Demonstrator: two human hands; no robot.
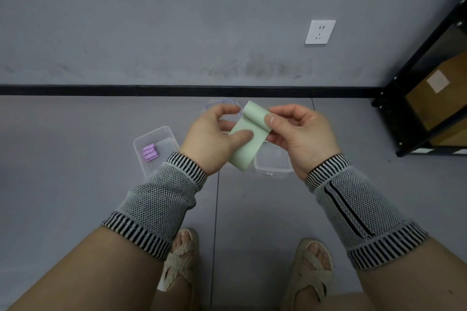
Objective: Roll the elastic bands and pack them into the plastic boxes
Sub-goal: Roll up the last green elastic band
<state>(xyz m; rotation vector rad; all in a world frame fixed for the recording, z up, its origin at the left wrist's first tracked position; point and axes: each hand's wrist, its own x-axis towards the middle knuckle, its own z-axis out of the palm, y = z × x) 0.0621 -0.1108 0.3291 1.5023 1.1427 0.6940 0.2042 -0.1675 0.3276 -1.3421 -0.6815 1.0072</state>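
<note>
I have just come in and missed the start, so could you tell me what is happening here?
A person is holding a pale green elastic band in both hands, the left hand and right hand pinching its folded top end; it is not yet rolled up. On the floor, one plastic box already holds purple rolls; another clear box lies below the band.

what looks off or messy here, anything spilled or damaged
Nothing stands out. Both hands, left and right, pinch the pale green elastic band, only partly rolled. Three purple rolled bands lie side by side in the clear plastic box on the floor; nothing looks spilled or broken.
</note>
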